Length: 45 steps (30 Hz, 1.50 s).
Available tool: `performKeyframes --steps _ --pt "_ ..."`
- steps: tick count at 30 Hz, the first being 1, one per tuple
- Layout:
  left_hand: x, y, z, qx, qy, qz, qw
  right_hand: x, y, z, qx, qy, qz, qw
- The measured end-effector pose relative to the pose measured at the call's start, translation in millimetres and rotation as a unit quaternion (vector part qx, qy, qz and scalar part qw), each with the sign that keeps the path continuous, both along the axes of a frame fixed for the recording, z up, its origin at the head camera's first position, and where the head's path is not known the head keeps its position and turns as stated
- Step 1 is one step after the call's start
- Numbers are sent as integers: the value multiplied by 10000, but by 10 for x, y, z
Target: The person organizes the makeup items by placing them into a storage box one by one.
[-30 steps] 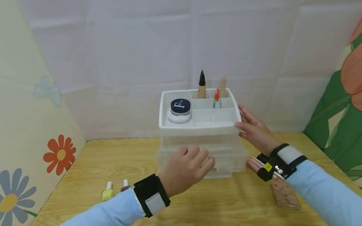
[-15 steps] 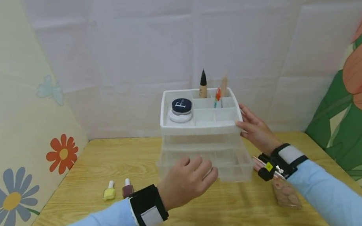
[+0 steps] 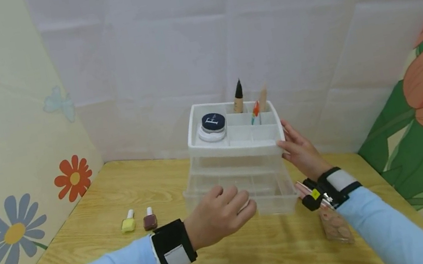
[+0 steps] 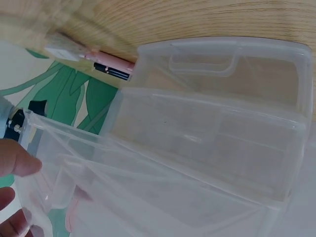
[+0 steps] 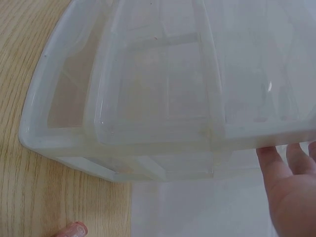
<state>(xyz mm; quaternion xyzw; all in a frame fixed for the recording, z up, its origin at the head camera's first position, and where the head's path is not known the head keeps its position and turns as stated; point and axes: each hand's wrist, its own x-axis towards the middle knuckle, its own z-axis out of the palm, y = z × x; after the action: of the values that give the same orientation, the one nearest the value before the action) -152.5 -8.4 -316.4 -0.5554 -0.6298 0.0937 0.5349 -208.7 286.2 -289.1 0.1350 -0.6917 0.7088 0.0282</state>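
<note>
A translucent white drawer organizer (image 3: 235, 146) stands on the wooden table, its upper tray divided into compartments. My left hand (image 3: 221, 214) grips the front of a pulled-out clear drawer (image 3: 278, 205); in the left wrist view the thumb (image 4: 22, 160) lies at the drawer's front edge with fingertips below it. My right hand (image 3: 303, 154) holds the organizer's right side, thumb at the front corner and fingers along the side. In the tray sit a round jar with a dark blue lid (image 3: 213, 121), a black-tipped tan pen (image 3: 238, 101) and a small orange-and-teal item (image 3: 256, 109).
Yellow (image 3: 128, 223) and dark plum (image 3: 150, 221) nail polish bottles stand on the left. A flat patterned pinkish package (image 3: 336, 227) lies by the right forearm. A pink tube (image 4: 113, 61) lies beside the organizer. A white cloth (image 3: 149, 58) hangs behind.
The drawer front has come forward toward me, with my left hand on it moving slightly along. My right hand has stayed at the organizer's side. The plum bottle shows fully now.
</note>
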Motion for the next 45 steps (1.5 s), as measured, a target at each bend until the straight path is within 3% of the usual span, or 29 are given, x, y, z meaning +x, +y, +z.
performKeyframes --steps 6,9,12,15,19,23,25,28,31,34,39,41,45 --pt "45 -59 117 -31 -501 -28 9987 7 16 4 -13 35 8 10000" --pt "56 -139 213 139 -988 -69 9950 11 23 5 -35 22 17 10000" --pt "39 -259 330 339 -1622 -85 9861 15 33 7 -5 47 28 10000" --pt "-30 -401 445 537 -2165 -87 9748 23 49 16 77 102 30 9999" --pt "-159 -620 562 877 -2556 13 9628 28 62 36 91 109 12 9999" --pt "-302 -878 579 1108 -2842 316 9518 30 54 49 60 40 3 10000" --pt "-378 -1013 543 1135 -3092 564 9425 25 50 44 37 4 -3 10000" --pt "-497 -1211 454 1075 -3669 956 9191 25 48 30 6 -35 -16 10000" --pt "-609 -1412 336 935 -4373 1348 8842 24 43 16 -47 4 13 10000" --pt "-702 -1615 204 754 -5013 1810 8428 10 36 3 -145 95 108 9998" --pt "-768 -1890 -21 353 -5938 2589 7610 -19 22 -20 -246 177 211 9993" --pt "-789 -1970 -120 209 -6176 2785 7352 -26 20 -28 -269 168 211 9993" --pt "-831 -2100 -307 34 -6455 2986 7030 -37 23 -42 -267 151 197 9993"
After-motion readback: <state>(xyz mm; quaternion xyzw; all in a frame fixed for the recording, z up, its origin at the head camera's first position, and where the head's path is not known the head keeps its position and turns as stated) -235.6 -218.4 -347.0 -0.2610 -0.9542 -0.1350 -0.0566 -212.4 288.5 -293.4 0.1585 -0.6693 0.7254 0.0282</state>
